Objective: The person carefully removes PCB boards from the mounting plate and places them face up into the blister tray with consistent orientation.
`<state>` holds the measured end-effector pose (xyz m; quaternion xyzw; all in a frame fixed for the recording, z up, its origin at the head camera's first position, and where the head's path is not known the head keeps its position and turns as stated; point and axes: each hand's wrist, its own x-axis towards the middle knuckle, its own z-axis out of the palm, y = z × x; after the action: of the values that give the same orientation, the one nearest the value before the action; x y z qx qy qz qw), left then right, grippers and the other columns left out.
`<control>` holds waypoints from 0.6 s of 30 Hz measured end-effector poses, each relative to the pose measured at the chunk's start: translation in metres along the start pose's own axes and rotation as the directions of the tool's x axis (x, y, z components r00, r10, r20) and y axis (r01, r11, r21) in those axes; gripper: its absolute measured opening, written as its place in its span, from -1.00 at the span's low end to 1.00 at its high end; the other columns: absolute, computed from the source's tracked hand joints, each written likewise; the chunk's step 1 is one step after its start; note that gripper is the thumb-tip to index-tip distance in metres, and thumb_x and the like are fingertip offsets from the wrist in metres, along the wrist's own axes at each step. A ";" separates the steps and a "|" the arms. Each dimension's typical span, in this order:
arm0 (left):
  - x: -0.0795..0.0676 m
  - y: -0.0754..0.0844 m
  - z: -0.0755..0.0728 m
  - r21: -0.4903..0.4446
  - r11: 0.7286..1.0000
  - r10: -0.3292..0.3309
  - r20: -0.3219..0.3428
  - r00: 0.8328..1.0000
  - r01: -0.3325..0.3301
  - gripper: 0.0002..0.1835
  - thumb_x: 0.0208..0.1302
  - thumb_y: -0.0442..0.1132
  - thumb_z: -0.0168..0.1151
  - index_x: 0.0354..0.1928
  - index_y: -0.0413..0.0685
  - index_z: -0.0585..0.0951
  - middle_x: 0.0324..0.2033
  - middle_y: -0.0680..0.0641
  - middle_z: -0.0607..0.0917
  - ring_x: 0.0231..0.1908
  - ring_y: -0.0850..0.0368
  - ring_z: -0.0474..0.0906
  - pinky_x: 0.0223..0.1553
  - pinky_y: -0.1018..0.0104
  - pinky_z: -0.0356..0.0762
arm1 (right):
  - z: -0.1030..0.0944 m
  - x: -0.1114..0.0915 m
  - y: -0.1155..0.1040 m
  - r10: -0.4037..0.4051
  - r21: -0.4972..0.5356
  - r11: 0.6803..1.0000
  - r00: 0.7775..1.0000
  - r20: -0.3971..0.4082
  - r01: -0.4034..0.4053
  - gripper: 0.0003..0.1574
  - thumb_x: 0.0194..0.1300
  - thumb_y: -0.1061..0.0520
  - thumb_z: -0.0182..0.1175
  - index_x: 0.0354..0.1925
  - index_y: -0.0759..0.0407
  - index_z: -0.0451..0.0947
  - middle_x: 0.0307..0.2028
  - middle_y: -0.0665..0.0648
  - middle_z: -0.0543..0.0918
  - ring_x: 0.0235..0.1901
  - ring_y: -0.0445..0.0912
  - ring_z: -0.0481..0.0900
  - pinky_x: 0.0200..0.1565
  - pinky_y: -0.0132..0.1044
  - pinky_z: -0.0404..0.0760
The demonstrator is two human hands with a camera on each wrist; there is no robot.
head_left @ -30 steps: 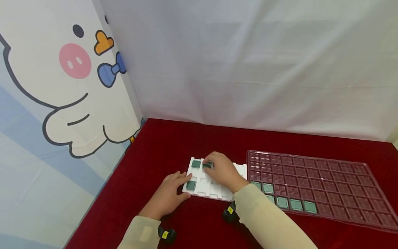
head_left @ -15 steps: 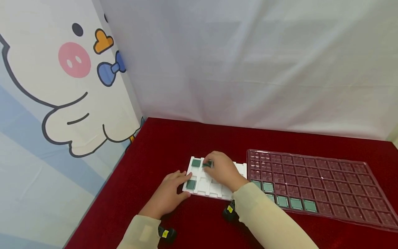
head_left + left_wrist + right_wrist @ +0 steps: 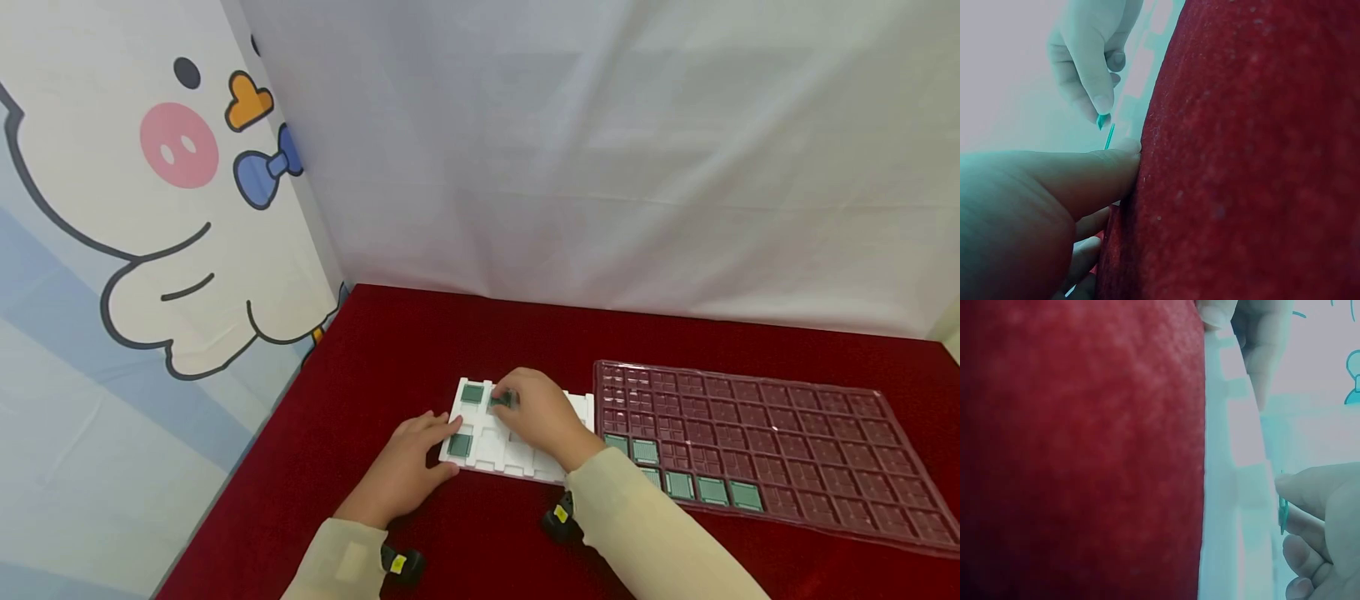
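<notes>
My right hand (image 3: 536, 408) reaches over a white tray (image 3: 491, 452) with shallow square pockets. Between thumb and fingertips it pinches a thin green square chip (image 3: 501, 401), low over the tray's far row. In the right wrist view the chip (image 3: 1283, 515) stands nearly edge-on between thumb and finger. My left hand (image 3: 401, 471) rests at the tray's left end, index finger and thumb spread and touching its edge. Two green chips lie in the left-hand pockets, a far chip (image 3: 472, 393) and a near chip (image 3: 460, 446). My right hand and wrist hide part of the tray.
A large see-through plastic tray (image 3: 817, 454) with many square pockets lies to the right, close beside the white one. Several green chips (image 3: 712, 491) sit in its near-left pockets. Dark red cloth (image 3: 420, 350) covers the table; a pale curtain (image 3: 600, 167) hangs behind.
My right hand has shifted very slightly to the right, still pinching the chip over the same part of the white tray. My left hand stays where it was.
</notes>
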<state>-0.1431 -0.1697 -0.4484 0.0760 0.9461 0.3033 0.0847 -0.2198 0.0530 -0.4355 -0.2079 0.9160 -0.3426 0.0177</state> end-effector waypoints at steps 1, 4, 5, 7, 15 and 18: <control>0.000 0.000 0.000 0.001 1.000 0.002 0.000 1.000 -0.002 -0.30 0.34 -0.15 0.44 0.49 0.17 0.46 0.49 -0.03 0.38 0.52 -0.12 0.13 0.41 -0.17 0.27 | 0.000 -0.001 0.000 -0.003 0.000 1.000 1.000 -0.001 0.003 -0.87 0.36 0.08 0.40 -0.13 0.02 0.74 -0.01 -0.03 0.68 0.01 -0.07 0.61 0.09 -0.07 0.61; 0.000 0.000 0.000 0.008 1.000 -0.001 -0.001 1.000 0.001 -0.30 0.34 -0.15 0.44 0.50 0.17 0.45 0.49 -0.02 0.38 0.52 -0.12 0.13 0.41 -0.16 0.27 | -0.002 -0.004 -0.001 -0.014 0.002 1.000 1.000 -0.005 0.014 -0.89 0.36 0.09 0.40 -0.14 0.02 0.74 -0.02 -0.03 0.69 -0.01 -0.08 0.61 0.07 -0.08 0.61; 0.000 0.000 0.000 0.009 1.000 0.000 -0.002 1.000 0.000 -0.30 0.34 -0.15 0.44 0.50 0.16 0.45 0.49 -0.02 0.39 0.52 -0.12 0.13 0.41 -0.16 0.27 | -0.002 -0.005 0.000 -0.017 0.004 1.000 1.000 -0.006 0.017 -0.89 0.36 0.09 0.40 -0.14 0.02 0.74 -0.02 -0.03 0.69 -0.02 -0.08 0.61 0.07 -0.08 0.61; 0.001 0.000 0.001 0.013 1.000 -0.002 -0.003 1.000 0.002 -0.30 0.34 -0.14 0.44 0.49 0.16 0.46 0.48 -0.02 0.39 0.52 -0.12 0.13 0.41 -0.17 0.27 | -0.003 -0.006 0.001 -0.024 0.002 1.000 1.000 -0.006 0.024 -0.89 0.36 0.09 0.40 -0.14 0.02 0.74 -0.02 -0.03 0.69 0.00 -0.08 0.61 0.09 -0.08 0.61; 0.000 -0.001 0.001 0.019 1.000 -0.005 0.002 1.000 0.005 -0.30 0.34 -0.13 0.44 0.50 0.17 0.45 0.49 -0.02 0.38 0.52 -0.12 0.13 0.41 -0.16 0.27 | -0.001 -0.010 0.002 -0.034 -0.003 0.999 0.999 -0.010 0.034 -0.90 0.34 0.09 0.42 -0.17 -0.01 0.74 -0.02 -0.03 0.69 0.01 -0.10 0.62 0.08 -0.10 0.61; 0.001 -0.001 0.001 0.019 1.000 -0.012 0.000 1.000 0.012 -0.29 0.34 -0.13 0.44 0.50 0.17 0.44 0.49 -0.02 0.37 0.52 -0.12 0.12 0.42 -0.16 0.26 | -0.001 -0.012 0.002 -0.045 -0.001 0.999 0.999 -0.018 0.045 -0.91 0.32 0.11 0.44 -0.19 0.00 0.75 -0.03 -0.03 0.70 0.00 -0.09 0.62 0.07 -0.10 0.61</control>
<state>-0.1436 -0.1698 -0.4493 0.0711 0.9494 0.2938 0.0857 -0.2098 0.0595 -0.4372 -0.2254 0.9113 -0.3445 0.0016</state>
